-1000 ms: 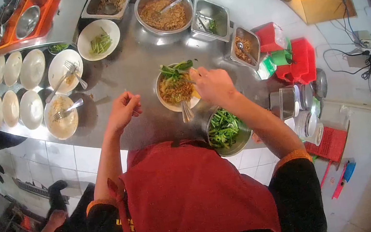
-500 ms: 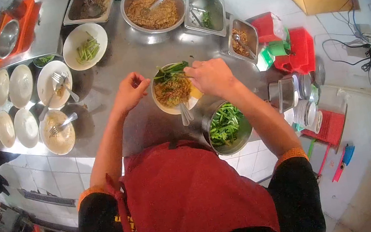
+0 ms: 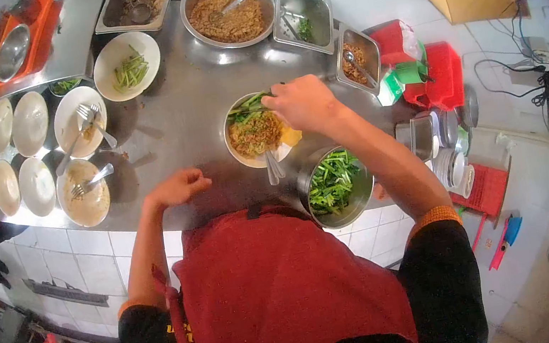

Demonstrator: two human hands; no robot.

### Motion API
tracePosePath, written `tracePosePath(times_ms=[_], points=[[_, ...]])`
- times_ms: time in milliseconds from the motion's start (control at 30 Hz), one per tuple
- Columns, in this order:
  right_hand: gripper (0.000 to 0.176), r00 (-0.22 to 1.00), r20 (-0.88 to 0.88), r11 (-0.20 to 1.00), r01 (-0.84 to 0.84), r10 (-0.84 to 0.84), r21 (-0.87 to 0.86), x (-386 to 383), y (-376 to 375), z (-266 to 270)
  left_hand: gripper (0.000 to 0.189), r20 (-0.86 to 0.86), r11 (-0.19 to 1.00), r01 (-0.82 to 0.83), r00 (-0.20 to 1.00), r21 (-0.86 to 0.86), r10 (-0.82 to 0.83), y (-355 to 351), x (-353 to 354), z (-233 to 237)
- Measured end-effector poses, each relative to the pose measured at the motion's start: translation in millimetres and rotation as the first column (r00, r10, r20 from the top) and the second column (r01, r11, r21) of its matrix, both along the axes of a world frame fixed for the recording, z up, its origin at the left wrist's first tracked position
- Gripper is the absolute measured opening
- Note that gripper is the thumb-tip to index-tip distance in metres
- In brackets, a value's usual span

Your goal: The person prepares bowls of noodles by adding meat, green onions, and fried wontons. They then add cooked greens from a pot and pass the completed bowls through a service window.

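A round bowl (image 3: 234, 150) of minced topping, leafy greens and a yellow wedge-like piece stands before me, cutlery handles (image 3: 275, 168) leaning over its near rim. My right hand (image 3: 303, 104) is closed at the bowl's upper right edge, around thin dark sticks that look like chopsticks (image 3: 247, 110). Their tips reach across the greens (image 3: 250, 101) at the far side of the bowl. My left hand (image 3: 182, 186), fingers curled together, hovers left of the bowl near the counter's front edge; nothing shows in it. Below my right forearm is a metal pot (image 3: 363, 198) of cut greens.
Used bowls (image 3: 88, 209) with forks line the left of the steel counter (image 3: 188, 124). Along the back are a white bowl of green stems (image 3: 129, 72), a large basin of mince (image 3: 225, 18) and metal trays (image 3: 302, 20). Red baskets (image 3: 445, 76) and stacked lids (image 3: 449, 165) stand right.
My left hand has drawn back from beside the bowl, down and left. My right hand has shifted slightly up, and the greens now lie lower on the bowl's far side.
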State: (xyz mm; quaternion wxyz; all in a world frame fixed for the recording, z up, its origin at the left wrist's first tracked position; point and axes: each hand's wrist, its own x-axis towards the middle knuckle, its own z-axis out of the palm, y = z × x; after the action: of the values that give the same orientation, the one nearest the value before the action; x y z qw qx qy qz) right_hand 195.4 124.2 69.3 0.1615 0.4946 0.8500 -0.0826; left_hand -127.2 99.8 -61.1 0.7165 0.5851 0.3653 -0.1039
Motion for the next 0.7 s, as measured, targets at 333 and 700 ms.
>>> tracePosePath(times_ms=[333,700], points=[[0.020,0.998,-0.034,0.998,0.056,-0.055,0.040,2.0,-7.0,22.6,0.032,0.018,0.979,-0.150,0.988,-0.134,0.154,-41.1,-27.9,-3.9],[0.024,0.969,0.247,0.999,-0.008,0.020,-0.050,11.3,6.1,4.8,0.026,0.079,0.947,-0.285,0.951,-0.148,0.299,-34.8,-26.4,0.0]])
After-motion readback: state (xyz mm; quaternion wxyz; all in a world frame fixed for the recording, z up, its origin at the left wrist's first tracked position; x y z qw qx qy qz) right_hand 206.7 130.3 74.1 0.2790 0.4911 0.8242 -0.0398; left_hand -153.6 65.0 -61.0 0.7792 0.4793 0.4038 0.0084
